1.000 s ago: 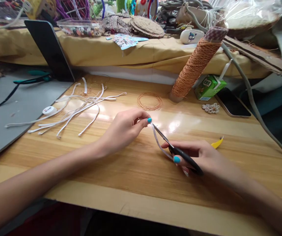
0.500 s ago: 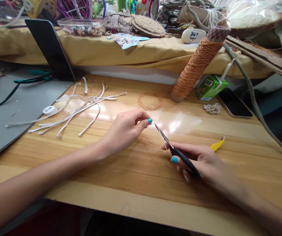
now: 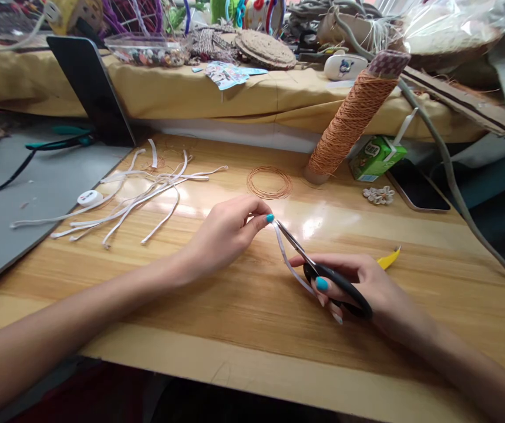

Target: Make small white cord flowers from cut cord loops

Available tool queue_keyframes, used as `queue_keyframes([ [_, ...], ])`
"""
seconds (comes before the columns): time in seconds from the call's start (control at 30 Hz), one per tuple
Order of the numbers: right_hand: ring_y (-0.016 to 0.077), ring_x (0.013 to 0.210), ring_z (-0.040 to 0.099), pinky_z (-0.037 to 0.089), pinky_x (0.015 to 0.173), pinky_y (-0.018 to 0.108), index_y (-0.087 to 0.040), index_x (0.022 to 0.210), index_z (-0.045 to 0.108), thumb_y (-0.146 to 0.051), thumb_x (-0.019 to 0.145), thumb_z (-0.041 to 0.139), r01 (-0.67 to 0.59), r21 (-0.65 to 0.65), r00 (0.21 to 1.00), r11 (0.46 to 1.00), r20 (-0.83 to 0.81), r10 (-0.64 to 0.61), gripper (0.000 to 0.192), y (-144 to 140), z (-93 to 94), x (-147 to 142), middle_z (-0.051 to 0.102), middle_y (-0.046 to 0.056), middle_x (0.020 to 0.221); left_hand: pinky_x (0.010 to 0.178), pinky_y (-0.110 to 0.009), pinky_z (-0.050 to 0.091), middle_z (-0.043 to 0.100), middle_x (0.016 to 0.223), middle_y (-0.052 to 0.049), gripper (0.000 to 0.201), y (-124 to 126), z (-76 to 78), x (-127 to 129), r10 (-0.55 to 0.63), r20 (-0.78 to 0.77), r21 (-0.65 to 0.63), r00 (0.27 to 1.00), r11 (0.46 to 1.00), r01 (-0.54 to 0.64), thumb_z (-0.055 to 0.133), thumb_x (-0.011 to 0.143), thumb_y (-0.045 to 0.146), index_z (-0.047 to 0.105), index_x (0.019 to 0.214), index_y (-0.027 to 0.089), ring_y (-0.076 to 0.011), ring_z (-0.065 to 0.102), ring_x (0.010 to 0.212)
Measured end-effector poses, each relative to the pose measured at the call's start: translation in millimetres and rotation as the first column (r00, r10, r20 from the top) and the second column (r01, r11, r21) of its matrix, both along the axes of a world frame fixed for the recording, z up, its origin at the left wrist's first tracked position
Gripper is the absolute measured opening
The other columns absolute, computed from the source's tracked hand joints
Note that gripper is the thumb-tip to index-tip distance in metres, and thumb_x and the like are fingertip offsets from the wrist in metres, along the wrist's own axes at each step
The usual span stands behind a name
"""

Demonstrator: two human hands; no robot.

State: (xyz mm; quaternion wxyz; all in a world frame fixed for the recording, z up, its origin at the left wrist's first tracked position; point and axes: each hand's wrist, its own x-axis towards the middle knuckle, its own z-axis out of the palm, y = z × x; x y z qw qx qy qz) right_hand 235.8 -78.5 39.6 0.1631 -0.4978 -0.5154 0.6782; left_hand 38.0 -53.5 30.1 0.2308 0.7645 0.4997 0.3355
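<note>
Pinching one end of a white strip [image 3: 284,254] between thumb and forefinger, my left hand [image 3: 228,235] rests low over the wooden bench [image 3: 243,305], its fingers closed on that end. My right hand [image 3: 358,288] is clamped around the black handles of a pair of scissors [image 3: 323,271], whose blades point up and left toward the left fingertips and lie right along the strip; the strip curves from the left fingers down under the right hand. I cannot tell whether the blades are parted or closed on the strip. A yellow tool [image 3: 388,258] pokes out just behind the right hand. Further back on the bench lie a coil of copper wire [image 3: 269,182], a tall leaning spool of orange cord [image 3: 352,117], a green drink carton [image 3: 376,156] with a straw whose printing is too small for me to read, a small cluster of shells [image 3: 378,195] and a dark phone [image 3: 417,187]. To the left sits a loose heap of white strips [image 3: 138,188] beside a small round white tape case [image 3: 88,197].
</note>
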Motion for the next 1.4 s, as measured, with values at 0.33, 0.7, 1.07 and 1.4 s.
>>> queue_keyframes([
  [0.33,0.0059,0.048,0.037,0.032,0.041,0.018,-0.017,0.103,0.062,-0.047,0.06,0.066,0.039,0.05,0.998,0.998,0.057,-0.041,0.052,-5,4.5,-7,0.044,-0.003,0.058,0.052,-0.019,0.034,0.056,0.058,0.003,0.011,-6,4.1,3,0.03,0.067,-0.118,0.997,0.993,-0.022,0.044,0.082,0.019,0.052,0.078,0.014,-0.0057,0.046,0.051],
  [0.7,0.0068,0.047,0.039,0.031,0.043,0.02,-0.015,0.104,0.06,-0.049,0.062,0.063,-0.023,0.108,0.995,0.994,0.098,0.012,0.054,-1,2.7,-4,0.045,-0.003,0.056,0.06,-0.02,0.042,0.063,0.072,-0.001,0.013,4,8.3,2,-0.102,0.312,-0.504,0.944,0.825,0.255,0.053,0.074,0.019,0.059,0.083,0.013,-0.0092,0.057,0.068],
  [1.07,0.0061,0.047,0.041,0.033,0.044,0.02,-0.016,0.107,0.056,-0.054,0.064,0.06,0.064,0.148,0.998,0.987,-0.032,-0.06,0.058,-5,3.2,4,0.046,-0.002,0.061,0.07,-0.024,0.041,0.066,0.081,-0.004,0.016,9,-2.6,-6,-0.183,-0.154,-0.242,0.971,0.96,0.143,0.048,0.077,0.014,0.063,0.085,0.012,-0.0124,0.058,0.076],
  [1.4,0.0068,0.057,0.049,0.037,0.044,0.015,-0.023,0.11,0.054,-0.052,0.067,0.058,-0.159,0.111,0.906,0.981,-0.377,0.189,0.052,-24,-2.0,3,0.049,0.0,0.07,0.064,-0.023,0.039,0.061,0.067,-0.001,0.02,10,-6.4,-5,-0.101,-0.006,-0.379,0.995,0.921,0.091,0.043,0.08,0.024,0.056,0.069,0.013,-0.0108,0.054,0.066],
])
